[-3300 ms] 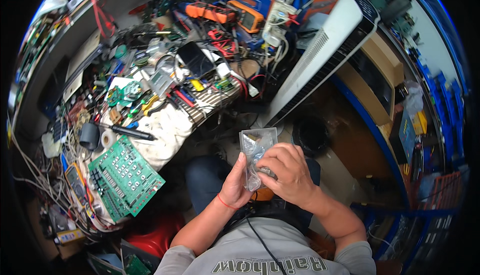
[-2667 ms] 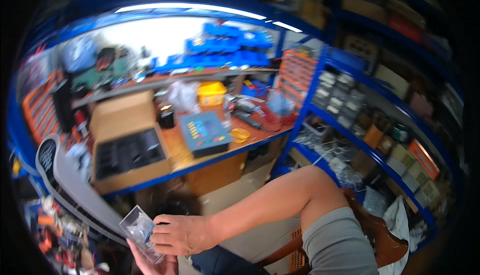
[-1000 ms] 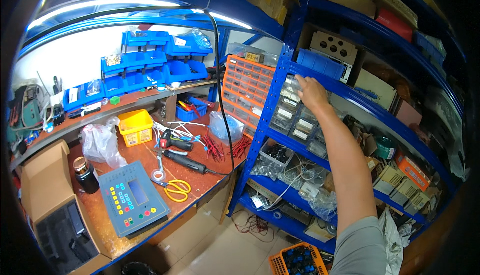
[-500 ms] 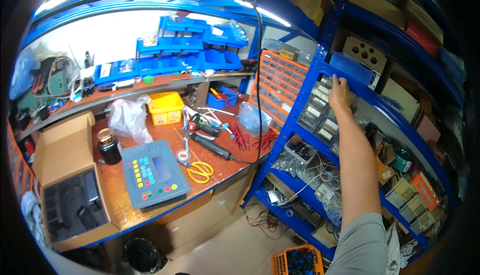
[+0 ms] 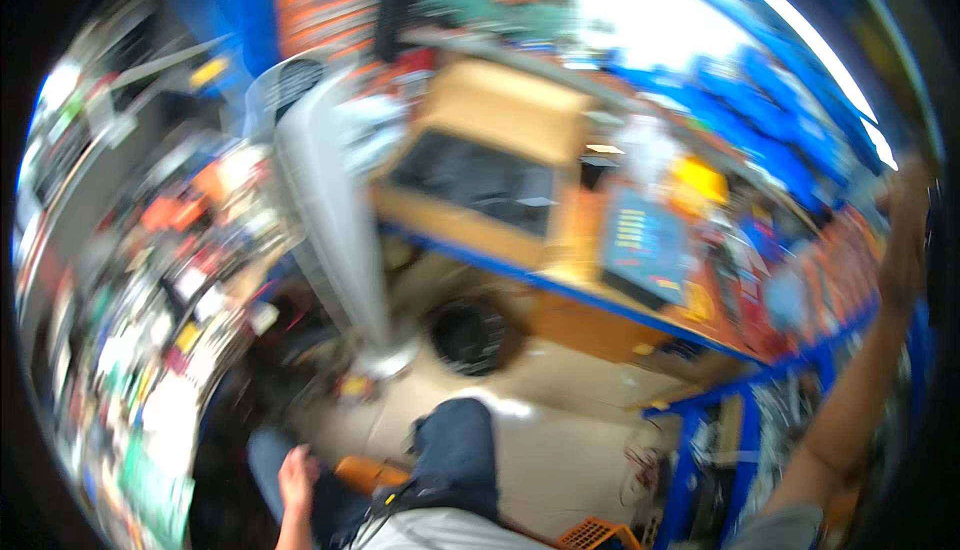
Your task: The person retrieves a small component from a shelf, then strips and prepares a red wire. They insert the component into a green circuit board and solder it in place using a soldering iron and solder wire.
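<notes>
My right arm stretches out to the right edge, and my right hand [image 5: 905, 215] is raised there beside the blue shelving [image 5: 690, 470]. Motion blur hides its fingers and whatever they may touch. Low on the left, my left hand [image 5: 298, 478] hovers over or rests on my leg; its fingers are too smeared to read. On the workbench [image 5: 570, 250] a grey-blue control panel with a keypad [image 5: 640, 245] sits to the right of an open cardboard box [image 5: 505, 95] lined with black foam. Yellow-handled scissors [image 5: 698, 303] lie past the panel.
A tall grey-white tower-shaped object [image 5: 335, 210] stands on the floor left of the bench. A black bin [image 5: 467, 335] is under the bench front. Blurred clutter [image 5: 180, 280] fills the left side. An orange basket [image 5: 595, 533] sits low by the shelving.
The view has swung left, bringing the cluttered left side, my legs and my left hand into sight. My right hand, earlier at the small drawers on the shelving, now shows at the right edge.
</notes>
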{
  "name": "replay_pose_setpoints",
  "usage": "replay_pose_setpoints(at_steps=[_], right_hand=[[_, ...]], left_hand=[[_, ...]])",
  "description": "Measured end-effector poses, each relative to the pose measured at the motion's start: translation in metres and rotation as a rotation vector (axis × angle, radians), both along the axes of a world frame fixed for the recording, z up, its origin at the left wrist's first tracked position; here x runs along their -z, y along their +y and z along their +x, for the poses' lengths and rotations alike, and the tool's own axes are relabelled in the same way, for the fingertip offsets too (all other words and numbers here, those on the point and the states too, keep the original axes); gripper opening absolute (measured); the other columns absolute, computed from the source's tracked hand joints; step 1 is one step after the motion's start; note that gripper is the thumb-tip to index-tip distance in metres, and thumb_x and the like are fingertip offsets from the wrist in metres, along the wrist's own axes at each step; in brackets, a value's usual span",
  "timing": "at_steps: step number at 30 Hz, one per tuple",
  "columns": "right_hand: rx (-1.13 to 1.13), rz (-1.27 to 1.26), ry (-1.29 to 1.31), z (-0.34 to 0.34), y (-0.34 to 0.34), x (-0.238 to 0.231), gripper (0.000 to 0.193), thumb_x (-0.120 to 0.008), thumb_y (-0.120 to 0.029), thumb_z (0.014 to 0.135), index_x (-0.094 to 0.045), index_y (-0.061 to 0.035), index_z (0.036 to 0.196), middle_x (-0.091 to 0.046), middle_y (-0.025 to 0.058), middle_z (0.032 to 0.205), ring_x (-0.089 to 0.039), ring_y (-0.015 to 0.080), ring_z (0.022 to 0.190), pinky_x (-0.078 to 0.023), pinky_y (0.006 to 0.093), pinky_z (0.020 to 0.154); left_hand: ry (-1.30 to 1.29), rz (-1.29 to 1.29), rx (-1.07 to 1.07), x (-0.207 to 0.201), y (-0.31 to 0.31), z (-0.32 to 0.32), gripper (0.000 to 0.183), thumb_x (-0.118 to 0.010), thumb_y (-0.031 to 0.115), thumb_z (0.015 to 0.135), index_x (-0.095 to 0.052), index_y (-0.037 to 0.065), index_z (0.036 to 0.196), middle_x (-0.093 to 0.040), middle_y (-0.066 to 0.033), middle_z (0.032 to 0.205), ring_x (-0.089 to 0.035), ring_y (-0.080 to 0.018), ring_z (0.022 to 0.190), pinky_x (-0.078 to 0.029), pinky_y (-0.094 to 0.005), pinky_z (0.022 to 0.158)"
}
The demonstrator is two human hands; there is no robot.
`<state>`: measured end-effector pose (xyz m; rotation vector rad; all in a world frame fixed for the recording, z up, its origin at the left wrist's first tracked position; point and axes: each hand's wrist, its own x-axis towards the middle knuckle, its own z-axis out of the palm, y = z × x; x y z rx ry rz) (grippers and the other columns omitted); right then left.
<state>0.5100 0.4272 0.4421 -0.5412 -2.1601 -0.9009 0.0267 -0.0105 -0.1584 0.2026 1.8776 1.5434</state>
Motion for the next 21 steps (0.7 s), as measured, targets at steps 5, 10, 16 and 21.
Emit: replay_pose_setpoints(at_steps=[5, 10, 16, 21], right_hand=[[-0.579, -0.067, -0.52, -0.197, -0.065, 0.105, 0.028, -0.076, -0.031, 0.09, -0.066, -0.0083, 0.078, -0.06, 0.0069, 0.073, -0.059, 0.0269, 0.068, -0.044, 0.0418, 0.063], [-0.97, -0.404, -0.706, -0.364, -0.124, 0.186, 0.021, -0.081, -0.022, 0.084, -0.067, -0.0081, 0.078, -0.063, 0.0056, 0.073, -0.06, 0.0282, 0.065, -0.046, 0.0419, 0.059], [-0.986, -0.81, -0.792, -0.529, -0.209, 0.294, 0.013, -0.078, -0.019, 0.09, -0.073, -0.0069, 0.091, -0.072, 0.0113, 0.085, -0.071, 0.0326, 0.082, -0.056, 0.0419, 0.071], [-0.954, -1.173, -0.74, -0.626, -0.304, 0.368, 0.018, -0.071, -0.019, 0.094, -0.077, -0.0024, 0.097, -0.076, 0.0186, 0.092, -0.074, 0.0378, 0.088, -0.058, 0.0451, 0.08]], left_hand=[[0.621, -0.583, -0.051, -0.03, -0.085, 0.024, 0.042, -0.049, 0.039, 0.108, -0.072, 0.005, 0.099, -0.072, -0.0212, 0.093, -0.07, -0.0405, 0.09, -0.053, -0.0513, 0.08], [0.664, -0.812, -0.195, -0.022, -0.127, 0.032, 0.042, -0.052, 0.041, 0.106, -0.071, 0.009, 0.089, -0.074, -0.0173, 0.087, -0.071, -0.0414, 0.084, -0.053, -0.055, 0.076], [0.665, -0.762, -0.272, 0.005, -0.142, 0.028, 0.037, -0.056, 0.038, 0.103, -0.071, 0.01, 0.084, -0.073, -0.0148, 0.084, -0.071, -0.0381, 0.08, -0.054, -0.0516, 0.072], [0.76, -0.508, -0.257, 0.017, -0.133, 0.003, 0.031, -0.064, 0.032, 0.099, -0.066, 0.012, 0.075, -0.069, -0.0096, 0.075, -0.071, -0.0331, 0.074, -0.055, -0.0469, 0.066]])
